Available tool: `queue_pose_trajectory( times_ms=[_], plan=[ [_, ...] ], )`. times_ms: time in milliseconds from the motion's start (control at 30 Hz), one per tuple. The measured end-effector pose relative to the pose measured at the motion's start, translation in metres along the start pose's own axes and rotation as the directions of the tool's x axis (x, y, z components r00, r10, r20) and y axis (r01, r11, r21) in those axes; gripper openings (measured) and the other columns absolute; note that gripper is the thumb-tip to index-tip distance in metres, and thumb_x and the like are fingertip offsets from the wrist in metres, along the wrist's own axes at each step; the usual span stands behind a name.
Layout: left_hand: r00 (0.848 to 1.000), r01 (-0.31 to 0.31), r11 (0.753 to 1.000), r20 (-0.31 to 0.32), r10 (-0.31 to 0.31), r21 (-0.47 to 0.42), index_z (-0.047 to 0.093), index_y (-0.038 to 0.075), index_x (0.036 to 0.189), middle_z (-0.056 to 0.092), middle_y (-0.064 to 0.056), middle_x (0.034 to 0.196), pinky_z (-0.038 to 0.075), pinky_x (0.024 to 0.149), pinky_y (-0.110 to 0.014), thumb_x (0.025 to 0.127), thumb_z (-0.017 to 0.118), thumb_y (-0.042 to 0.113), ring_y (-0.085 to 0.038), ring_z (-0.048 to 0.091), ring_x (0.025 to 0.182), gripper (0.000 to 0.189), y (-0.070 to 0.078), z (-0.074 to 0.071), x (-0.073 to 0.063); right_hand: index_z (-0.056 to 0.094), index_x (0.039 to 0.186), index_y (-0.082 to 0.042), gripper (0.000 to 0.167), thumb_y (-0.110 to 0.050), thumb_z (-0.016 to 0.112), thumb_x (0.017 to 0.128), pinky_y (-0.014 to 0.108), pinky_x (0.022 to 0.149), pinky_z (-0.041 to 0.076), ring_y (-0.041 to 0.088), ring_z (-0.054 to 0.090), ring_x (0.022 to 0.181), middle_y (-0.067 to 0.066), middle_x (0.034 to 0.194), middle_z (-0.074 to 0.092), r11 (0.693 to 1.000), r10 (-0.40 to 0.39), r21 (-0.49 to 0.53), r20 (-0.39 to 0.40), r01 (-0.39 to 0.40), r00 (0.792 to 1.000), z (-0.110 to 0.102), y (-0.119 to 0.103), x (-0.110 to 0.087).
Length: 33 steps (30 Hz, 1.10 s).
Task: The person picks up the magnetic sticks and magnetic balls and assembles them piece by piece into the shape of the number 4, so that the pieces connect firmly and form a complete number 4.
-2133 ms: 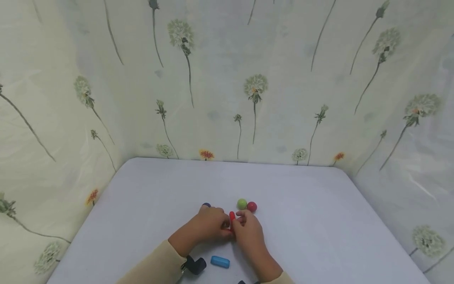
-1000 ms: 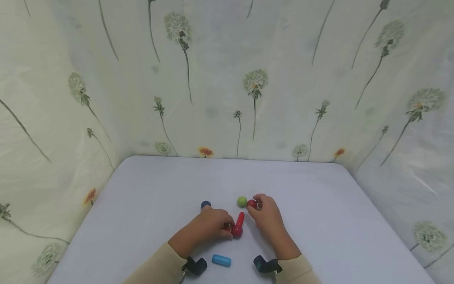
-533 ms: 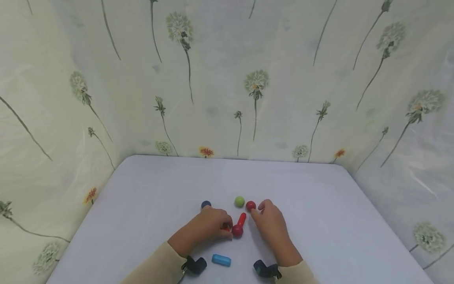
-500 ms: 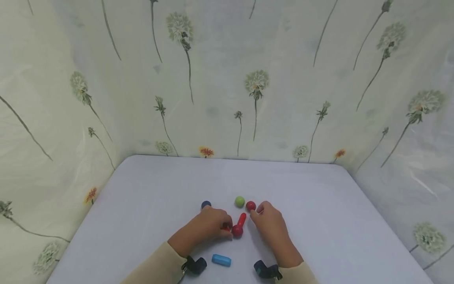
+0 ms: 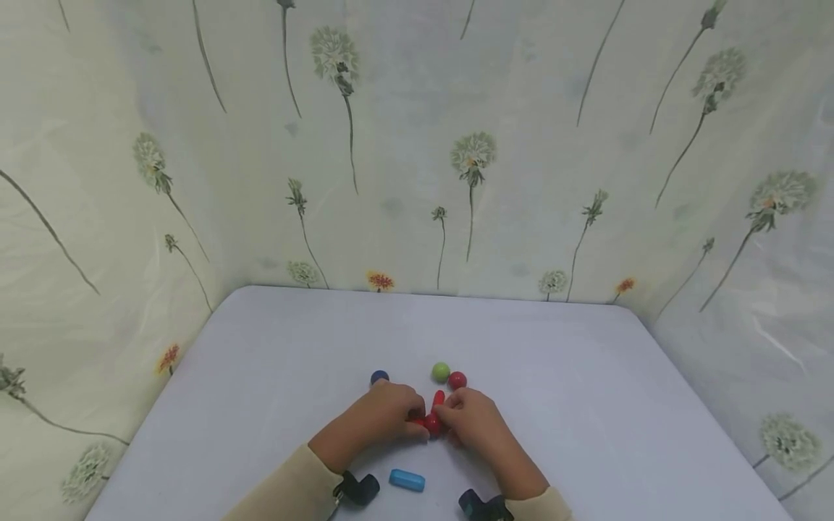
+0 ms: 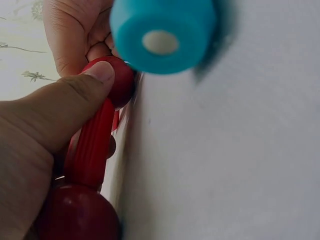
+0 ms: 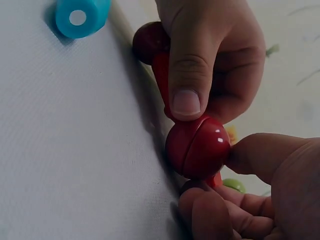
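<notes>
In the head view my left hand (image 5: 384,416) grips a red ridged rod (image 6: 92,145), with its thumb reaching onto a red ball (image 5: 432,425) at the rod's end. Another red ball (image 6: 77,215) sits on the rod's other end, in the left wrist view. From the middle ball a second red rod (image 5: 439,398) points away from me. My right hand (image 5: 478,420) pinches that middle ball and the base of the second rod, its thumb against the ball in the right wrist view. Its fingertips partly hide the joint.
Beyond the hands lie a lime green ball (image 5: 440,372) and a loose red ball (image 5: 457,380), close together. A dark blue ball (image 5: 379,377) peeks out behind my left hand. Nearer me, a blue rod (image 5: 407,480) lies on the white table (image 5: 554,362) between the wrists.
My right hand has left the loose red ball, which now lies slightly nearer me, and come left onto the joined pieces. The second rod has swung slightly left. My left hand keeps its grip.
</notes>
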State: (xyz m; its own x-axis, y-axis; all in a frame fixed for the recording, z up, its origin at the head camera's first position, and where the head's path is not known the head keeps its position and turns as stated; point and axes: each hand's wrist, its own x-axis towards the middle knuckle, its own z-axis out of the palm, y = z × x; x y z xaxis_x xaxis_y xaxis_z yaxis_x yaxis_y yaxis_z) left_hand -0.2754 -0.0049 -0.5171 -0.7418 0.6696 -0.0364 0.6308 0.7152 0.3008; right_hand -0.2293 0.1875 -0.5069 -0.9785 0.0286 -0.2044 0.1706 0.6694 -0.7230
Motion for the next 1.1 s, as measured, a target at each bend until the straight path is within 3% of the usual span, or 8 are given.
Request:
queue_pose_trajectory(
  times_ms=[400, 533, 633, 733, 900, 1100],
  plan=[
    [1.000, 0.013, 1.000, -0.017, -0.012, 0.021, 0.080, 0.030, 0.104, 0.056, 0.017, 0.071, 0.040, 0.072, -0.029, 0.085, 0.082, 0.056, -0.004, 0.052, 0.070, 0.032, -0.002, 0.005, 0.002, 0.069, 0.100, -0.013, 0.013, -0.025, 0.072, 0.096, 0.030, 0.059, 0.053, 0.018, 0.061, 0.063, 0.001, 0.073, 0.065, 0.997, -0.081, 0.021, 0.020, 0.081, 0.997, -0.001, 0.004, 0.002],
    [1.000, 0.005, 1.000, -0.019, -0.005, 0.004, 0.080, 0.029, 0.105, 0.058, 0.018, 0.072, 0.041, 0.073, -0.028, 0.086, 0.081, 0.057, -0.003, 0.053, 0.070, 0.034, -0.002, 0.005, 0.001, 0.070, 0.102, -0.015, 0.014, -0.028, 0.071, 0.098, 0.029, 0.062, 0.052, 0.019, 0.059, 0.071, 0.002, 0.081, 0.065, 0.998, -0.039, 0.049, -0.137, 0.046, 0.990, -0.004, 0.005, 0.005],
    [1.000, 0.004, 1.000, -0.016, -0.004, -0.023, 0.080, 0.029, 0.107, 0.060, 0.019, 0.074, 0.045, 0.074, -0.026, 0.086, 0.080, 0.058, -0.003, 0.054, 0.071, 0.035, -0.002, 0.005, 0.000, 0.068, 0.110, -0.015, 0.019, -0.031, 0.071, 0.100, 0.029, 0.066, 0.054, 0.020, 0.060, 0.078, 0.003, 0.090, 0.066, 0.997, -0.001, 0.074, -0.292, 0.024, 0.956, -0.006, 0.011, 0.011],
    [1.000, 0.001, 1.000, -0.012, -0.001, -0.031, 0.079, 0.030, 0.108, 0.062, 0.019, 0.076, 0.047, 0.075, -0.026, 0.087, 0.080, 0.058, -0.002, 0.055, 0.072, 0.035, -0.002, 0.005, 0.000, 0.065, 0.125, -0.014, 0.032, -0.030, 0.073, 0.098, 0.034, 0.076, 0.060, 0.022, 0.064, 0.093, 0.006, 0.106, 0.067, 0.998, -0.005, 0.062, -0.362, 0.030, 0.932, -0.006, 0.017, 0.018],
    [1.000, -0.001, 1.000, 0.002, 0.001, -0.019, 0.079, 0.030, 0.109, 0.062, 0.019, 0.077, 0.046, 0.079, -0.030, 0.087, 0.080, 0.056, -0.002, 0.055, 0.074, 0.034, -0.001, 0.003, 0.000, 0.060, 0.143, -0.013, 0.053, -0.028, 0.077, 0.095, 0.047, 0.098, 0.058, 0.028, 0.064, 0.121, 0.009, 0.132, 0.065, 0.998, -0.051, 0.016, -0.332, 0.060, 0.942, -0.003, 0.026, 0.027],
    [0.999, 0.012, 1.000, 0.032, -0.011, -0.029, 0.079, 0.030, 0.107, 0.062, 0.018, 0.077, 0.044, 0.080, -0.032, 0.086, 0.082, 0.055, -0.002, 0.055, 0.074, 0.033, 0.000, 0.003, 0.002, 0.065, 0.138, -0.018, 0.043, -0.025, 0.076, 0.096, 0.048, 0.101, 0.056, 0.026, 0.065, 0.122, 0.006, 0.129, 0.067, 0.998, -0.059, -0.012, -0.303, 0.058, 0.951, 0.001, 0.031, 0.030]
  ],
)
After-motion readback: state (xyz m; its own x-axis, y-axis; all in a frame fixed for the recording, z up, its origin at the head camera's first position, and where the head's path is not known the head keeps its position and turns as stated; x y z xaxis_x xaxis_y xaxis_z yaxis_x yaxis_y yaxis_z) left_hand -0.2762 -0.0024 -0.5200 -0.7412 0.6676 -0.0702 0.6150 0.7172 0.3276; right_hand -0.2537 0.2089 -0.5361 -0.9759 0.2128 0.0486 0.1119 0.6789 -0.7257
